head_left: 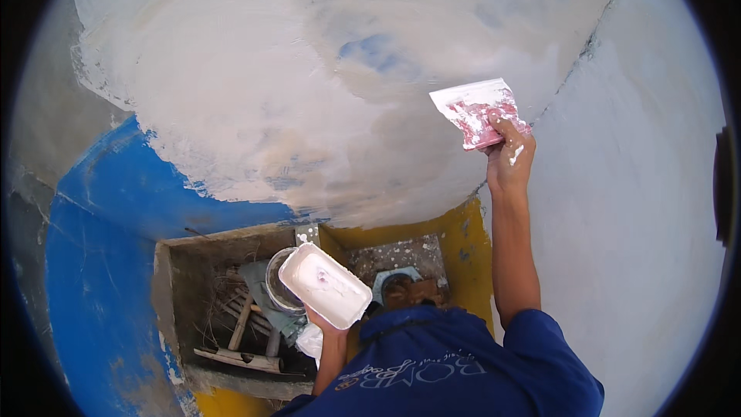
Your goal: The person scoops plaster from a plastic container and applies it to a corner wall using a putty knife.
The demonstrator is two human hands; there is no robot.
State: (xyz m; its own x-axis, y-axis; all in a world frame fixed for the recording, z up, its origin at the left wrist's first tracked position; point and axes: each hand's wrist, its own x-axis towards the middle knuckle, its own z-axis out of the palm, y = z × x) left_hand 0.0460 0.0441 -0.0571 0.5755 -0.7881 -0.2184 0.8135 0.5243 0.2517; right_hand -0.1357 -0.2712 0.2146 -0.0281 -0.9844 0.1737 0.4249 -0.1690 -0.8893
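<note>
My right hand [511, 156] is raised near the wall corner and grips a flat putty spreader [477, 112], reddish-pink and smeared with white putty. A dab of white sits on the hand, and the thumb presses the spreader's face. Lower down, my left hand [330, 332] holds up a white rectangular tub [326, 286] by its underside; most of those fingers are hidden beneath it. White putty coats the inside of the tub. In front of me the wall [231, 93] carries a pale, uneven coat, with a bluish patch showing through higher up.
Bare blue paint [116, 185] covers the lower left wall, yellow paint [463, 239] the lower right. Below stands a concrete basin [166, 286] holding sticks [241, 324] and a round bucket [279, 282]. A speckled slab [405, 259] lies beside it. A pale wall [617, 224] rises at right.
</note>
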